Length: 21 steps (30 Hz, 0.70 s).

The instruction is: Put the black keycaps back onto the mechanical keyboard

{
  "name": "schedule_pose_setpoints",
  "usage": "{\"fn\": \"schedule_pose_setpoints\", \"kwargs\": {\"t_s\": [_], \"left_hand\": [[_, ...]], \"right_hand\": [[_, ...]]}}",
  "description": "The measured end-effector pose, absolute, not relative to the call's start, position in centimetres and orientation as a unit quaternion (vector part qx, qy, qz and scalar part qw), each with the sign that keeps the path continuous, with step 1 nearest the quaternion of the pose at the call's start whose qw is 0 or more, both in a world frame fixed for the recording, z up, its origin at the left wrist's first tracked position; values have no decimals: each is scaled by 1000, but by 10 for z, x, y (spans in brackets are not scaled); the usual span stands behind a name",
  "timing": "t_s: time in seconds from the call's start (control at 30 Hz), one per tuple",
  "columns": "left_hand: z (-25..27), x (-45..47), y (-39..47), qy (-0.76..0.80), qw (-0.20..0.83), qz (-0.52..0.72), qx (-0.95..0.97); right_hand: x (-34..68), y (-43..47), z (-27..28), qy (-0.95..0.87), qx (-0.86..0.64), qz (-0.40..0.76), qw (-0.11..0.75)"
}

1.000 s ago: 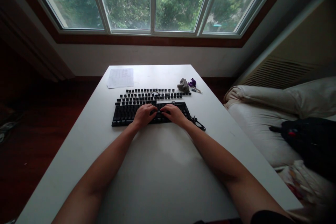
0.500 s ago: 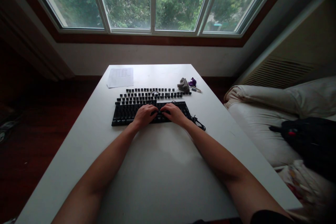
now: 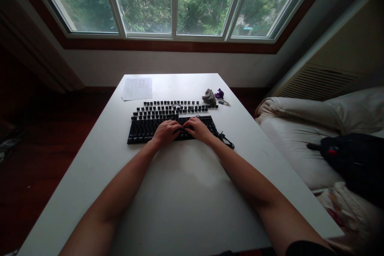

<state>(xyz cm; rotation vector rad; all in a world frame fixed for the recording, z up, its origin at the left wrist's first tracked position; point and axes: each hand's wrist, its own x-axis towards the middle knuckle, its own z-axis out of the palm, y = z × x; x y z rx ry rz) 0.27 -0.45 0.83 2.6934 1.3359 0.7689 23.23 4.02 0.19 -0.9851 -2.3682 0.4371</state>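
Note:
A black keyboard (image 3: 141, 130) lies across the white table, and both hands are over its middle. My left hand (image 3: 167, 131) is over the keys with its fingers bent and drawn together towards the right. Close beside it, my right hand (image 3: 198, 128) points left with curled fingers, its fingertips almost meeting the left ones. Whatever sits between the fingertips is too small and dark to make out. Behind the keyboard, several loose black keycaps (image 3: 154, 113) stand in rows.
A printed sheet (image 3: 137, 89) lies at the table's far left. At the far right are a grey cloth (image 3: 209, 97), a purple cloth (image 3: 219, 93) and a slim tool (image 3: 225, 103). The keyboard's black cable (image 3: 226, 141) is bunched at its right end. A bed (image 3: 288, 140) adjoins the right side.
My left fingers have shifted slightly right, closer to the right hand's fingertips. The right hand stays in nearly the same place, and the keycap rows look unchanged.

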Motion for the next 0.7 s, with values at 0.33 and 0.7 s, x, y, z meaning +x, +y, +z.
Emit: {"fn": "schedule_pose_setpoints", "kwargs": {"t_s": [0.33,0.7], "left_hand": [[7,8,-9,405,4,239,882],[8,17,-9,435,-1,251,865]], "right_hand": [[230,33,-1,-830,-475,77,282],[227,30,-1,-833,-497,43,238]]}}
